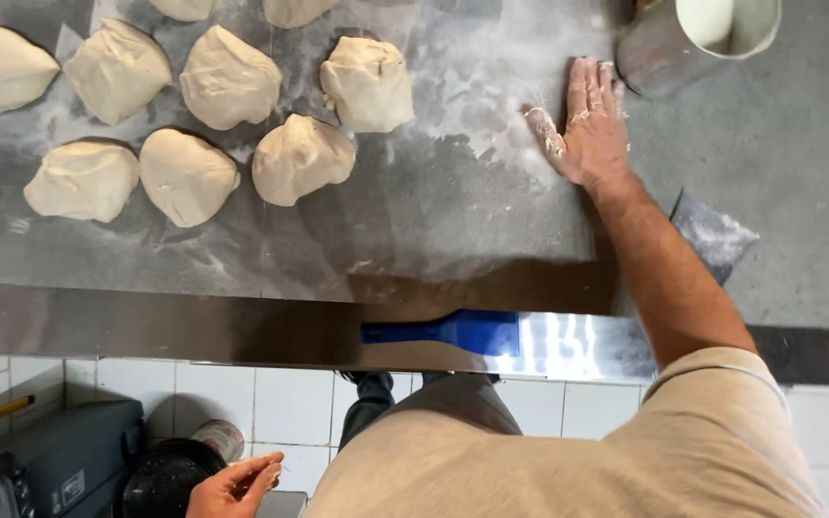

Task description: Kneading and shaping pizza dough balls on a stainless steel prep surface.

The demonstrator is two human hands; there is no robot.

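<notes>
You are pressing your flat, open right hand (589, 125) on the floured surface (453, 201), so be spreading flour evenly toward the dough pieces (301, 158), while your left hand (237, 486) is hanging empty and loosely open.

Floured steel table (453, 192), right hand (589, 129) flat on it, dough balls (299, 158) well apart
</notes>
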